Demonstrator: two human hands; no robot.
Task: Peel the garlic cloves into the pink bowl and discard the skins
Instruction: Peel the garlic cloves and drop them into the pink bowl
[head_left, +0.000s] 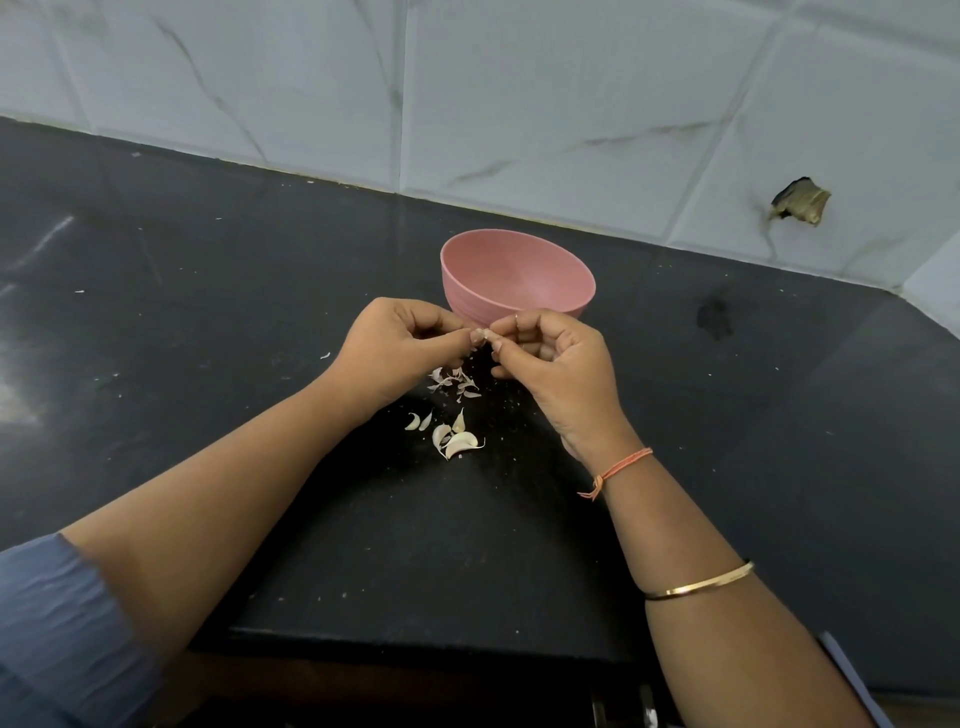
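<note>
both hands meet just above the bench, close in front of the pink bowl. the left hand (395, 353) and the right hand (550, 364) have their fingers curled, and thumb and fingertips of each pinch the same small garlic clove (487, 334) between them. it is mostly hidden by the fingers.

right below the hands lies a scatter of thin skins (452, 382) on the dark bench (208, 291), and a little nearer the person sit a few whole cloves (454, 439), some touching.

the pink bowl (452, 291) stands upright just behind the fingers.

an orange thread (618, 467) circles the right wrist, a gold bangle (701, 581) the forearm, a blue sleeve (52, 623) the left arm. a pale tiled wall (519, 104) rises behind the bench.
</note>
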